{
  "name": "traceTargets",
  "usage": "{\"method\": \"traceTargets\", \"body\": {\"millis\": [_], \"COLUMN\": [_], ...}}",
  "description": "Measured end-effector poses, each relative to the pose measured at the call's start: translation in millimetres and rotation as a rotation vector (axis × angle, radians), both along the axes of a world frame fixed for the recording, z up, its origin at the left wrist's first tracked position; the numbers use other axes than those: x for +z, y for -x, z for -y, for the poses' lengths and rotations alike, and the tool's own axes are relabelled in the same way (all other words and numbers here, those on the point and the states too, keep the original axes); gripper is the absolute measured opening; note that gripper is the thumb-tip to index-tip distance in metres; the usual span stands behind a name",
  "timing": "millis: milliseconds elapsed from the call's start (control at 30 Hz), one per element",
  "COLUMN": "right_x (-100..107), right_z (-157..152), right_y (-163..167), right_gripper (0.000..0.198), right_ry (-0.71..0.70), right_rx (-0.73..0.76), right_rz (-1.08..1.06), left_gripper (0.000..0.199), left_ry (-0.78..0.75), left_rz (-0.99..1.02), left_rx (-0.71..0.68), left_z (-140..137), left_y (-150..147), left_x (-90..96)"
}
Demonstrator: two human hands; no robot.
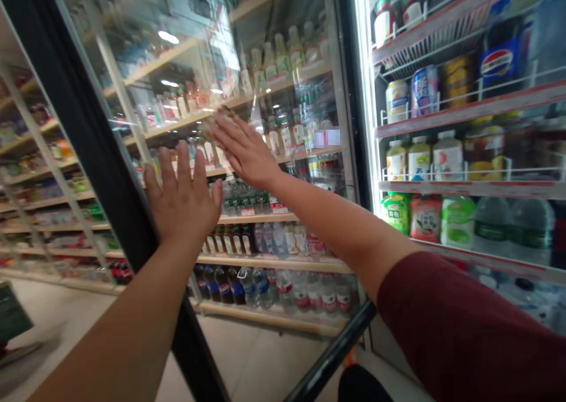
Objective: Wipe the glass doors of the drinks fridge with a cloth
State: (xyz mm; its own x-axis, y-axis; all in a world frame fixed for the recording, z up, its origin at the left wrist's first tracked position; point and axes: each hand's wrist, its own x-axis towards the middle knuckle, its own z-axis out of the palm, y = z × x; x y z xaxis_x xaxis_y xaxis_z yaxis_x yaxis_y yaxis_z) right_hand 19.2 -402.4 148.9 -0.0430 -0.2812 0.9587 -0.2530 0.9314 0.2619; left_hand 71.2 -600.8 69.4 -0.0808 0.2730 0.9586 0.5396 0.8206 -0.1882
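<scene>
My left hand [183, 198] lies with fingers spread against the glass door [283, 184], beside its black frame [137, 237]. Higher up and farther right, my right hand [250, 151] presses flat towards the same pane, arm stretched out in a dark red sleeve. Under its fingertips is a pale, blurred patch that looks like a thin cloth [216, 125]; reflections in the glass make its outline hard to see. The door stands swung out from a lit drinks fridge.
To the right, fridge shelves [469, 187] hold cans, bottles and pouches behind wire rails. Through the glass, wooden shelves [274, 264] carry rows of bottles. The door's black lower bar [331, 355] crosses near a dark shoe [362, 384]. A dark green object [13, 310] stands at far left.
</scene>
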Motion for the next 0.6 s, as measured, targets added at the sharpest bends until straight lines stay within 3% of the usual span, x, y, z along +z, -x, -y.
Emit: {"method": "traceTargets", "body": {"millis": [33, 133, 200, 333, 400, 500, 533, 600], "right_x": [8, 30, 40, 60, 75, 94, 98, 101], "right_z": [2, 6, 10, 16, 13, 9, 9, 12], "right_y": [2, 11, 20, 29, 28, 25, 24, 21], "right_gripper": [0.052, 0.055, 0.06, 0.095, 0.084, 0.055, 0.055, 0.057], "right_ry": [-0.012, 0.278, 0.35, -0.005, 0.083, 0.463, 0.492, 0.305], "right_rx": [0.014, 0.072, 0.138, 0.258, 0.225, 0.094, 0.061, 0.048], "right_rz": [0.003, -0.037, -0.105, -0.165, -0.149, -0.126, -0.132, -0.164], "left_gripper": [0.074, 0.075, 0.075, 0.075, 0.075, 0.075, 0.074, 0.074], "left_ry": [-0.002, -0.002, -0.008, -0.024, -0.021, -0.01, -0.011, -0.014], "left_rz": [0.001, 0.009, 0.02, 0.055, 0.064, 0.051, 0.048, 0.046], "left_rx": [-0.008, -0.034, -0.052, -0.079, -0.075, -0.064, -0.065, -0.071], "left_z": [0, 2, 4, 5, 5, 6, 6, 7], "left_y": [2, 9, 14, 21, 23, 26, 26, 27], "left_x": [-0.1, -0.3, -0.2, 0.4, 0.6, 0.3, 0.1, -0.4]}}
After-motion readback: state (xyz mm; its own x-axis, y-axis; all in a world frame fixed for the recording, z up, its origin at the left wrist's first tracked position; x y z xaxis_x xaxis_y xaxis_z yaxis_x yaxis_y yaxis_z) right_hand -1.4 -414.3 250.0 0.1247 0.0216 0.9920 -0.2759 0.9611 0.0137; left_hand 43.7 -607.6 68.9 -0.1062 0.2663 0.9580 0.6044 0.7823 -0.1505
